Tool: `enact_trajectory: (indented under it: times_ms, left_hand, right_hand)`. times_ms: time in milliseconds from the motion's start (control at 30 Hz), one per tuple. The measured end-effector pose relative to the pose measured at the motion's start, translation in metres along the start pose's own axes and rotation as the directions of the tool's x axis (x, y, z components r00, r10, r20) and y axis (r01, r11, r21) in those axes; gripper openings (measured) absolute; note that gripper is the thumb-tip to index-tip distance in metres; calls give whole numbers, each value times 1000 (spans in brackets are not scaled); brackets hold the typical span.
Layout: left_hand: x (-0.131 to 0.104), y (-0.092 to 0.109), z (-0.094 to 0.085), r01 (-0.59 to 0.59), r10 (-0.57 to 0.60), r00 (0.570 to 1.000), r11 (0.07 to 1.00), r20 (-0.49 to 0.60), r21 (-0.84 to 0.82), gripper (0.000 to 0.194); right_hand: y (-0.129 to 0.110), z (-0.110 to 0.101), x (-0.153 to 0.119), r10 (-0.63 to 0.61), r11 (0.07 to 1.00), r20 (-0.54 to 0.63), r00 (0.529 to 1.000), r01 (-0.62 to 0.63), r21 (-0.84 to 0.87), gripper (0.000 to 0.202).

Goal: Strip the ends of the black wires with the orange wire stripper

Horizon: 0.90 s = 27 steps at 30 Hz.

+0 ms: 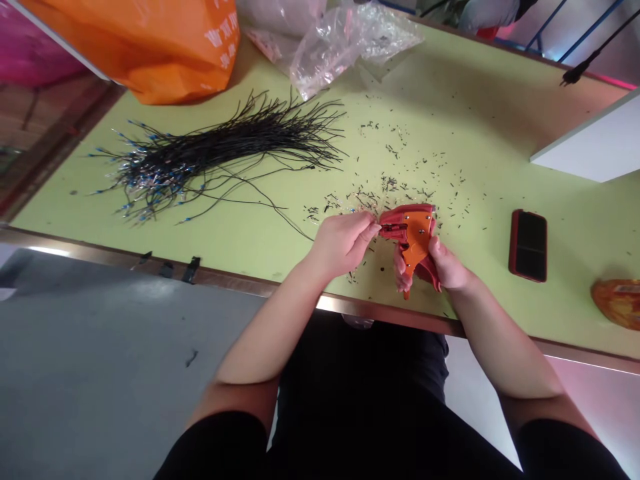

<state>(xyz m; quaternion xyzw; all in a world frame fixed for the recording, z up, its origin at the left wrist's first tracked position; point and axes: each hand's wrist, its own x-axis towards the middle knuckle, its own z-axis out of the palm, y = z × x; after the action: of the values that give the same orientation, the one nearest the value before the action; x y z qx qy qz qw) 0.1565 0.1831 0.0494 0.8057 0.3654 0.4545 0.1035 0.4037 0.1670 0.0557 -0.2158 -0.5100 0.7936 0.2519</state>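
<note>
My right hand [445, 265] is wrapped round the handles of a red and orange wire stripper [417, 230], whose jaws point left. At those jaws, the fingers of my left hand [347, 241] are pinched together on a thin black wire [305, 233]. The wire trails out to the left behind the hand; its tip at the jaws is hidden by my fingers. To the left lies a big bundle of black wires [235, 140], with blue and silvery ends [155, 170] on its left side and loose ends fanning out on the right.
Short black wire scraps [390, 183] are scattered around the tool. A phone [529, 245] and an amber packet [620, 301] lie on the right. Behind stand an orange bag [170, 47], clear plastic bags [345, 40] and a white panel [595, 140]. The table edge [240, 280] runs before me.
</note>
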Motion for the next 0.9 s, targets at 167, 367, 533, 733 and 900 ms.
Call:
enact_trajectory:
  times_ms: [167, 367, 533, 733, 900]
  left_hand:
    - [-1, -3, -1, 53, -52, 996, 998, 69, -17, 57]
    - [0, 0, -3, 84, -83, 994, 996, 73, -23, 53]
    - [-1, -1, -1, 89, -88, 993, 996, 81, -13, 51]
    - [0, 0, -2, 63, -63, 997, 998, 52, -4, 49]
    - [2, 4, -3, 31, -31, 1000, 999, 1, -30, 45]
  right_hand:
    - [1, 2, -1, 29, 999, -17, 999, -29, -13, 71]
    - [3, 13, 4, -5, 1000, -89, 996, 5, -8, 65]
    - [7, 22, 7, -45, 999, -130, 991, 44, -5, 63]
    - [12, 30, 9, -83, 996, -174, 981, 87, 18, 63]
    - [14, 30, 9, -89, 996, -157, 984, 93, 13, 64]
